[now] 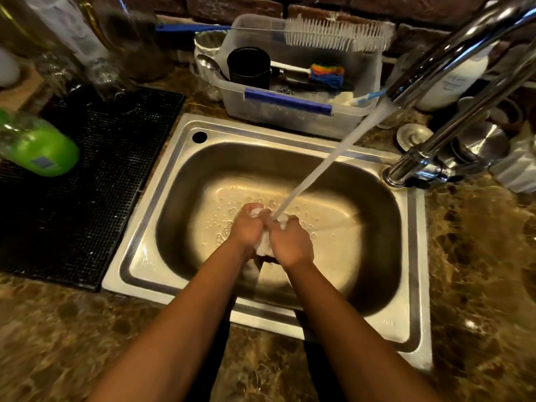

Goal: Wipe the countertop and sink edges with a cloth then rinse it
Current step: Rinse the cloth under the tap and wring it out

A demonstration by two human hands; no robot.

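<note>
Both my hands are low in the steel sink (412,285), side by side, gripping a bunched white cloth (264,245) between them. My left hand (246,227) curls around the cloth's left part and my right hand (291,242) curls around its right part. A stream of water (327,161) runs from the chrome faucet (452,62) at the upper right and lands on the cloth between my hands. Bubbles and water cover the basin floor. The brown marble countertop (58,329) surrounds the sink.
A clear plastic tub (290,111) with brushes and a black cup stands behind the sink. A black drying mat (87,184) lies left, with a green-capped bottle (37,143) over it. A white bottle (452,79) and metal items stand at the right behind the faucet.
</note>
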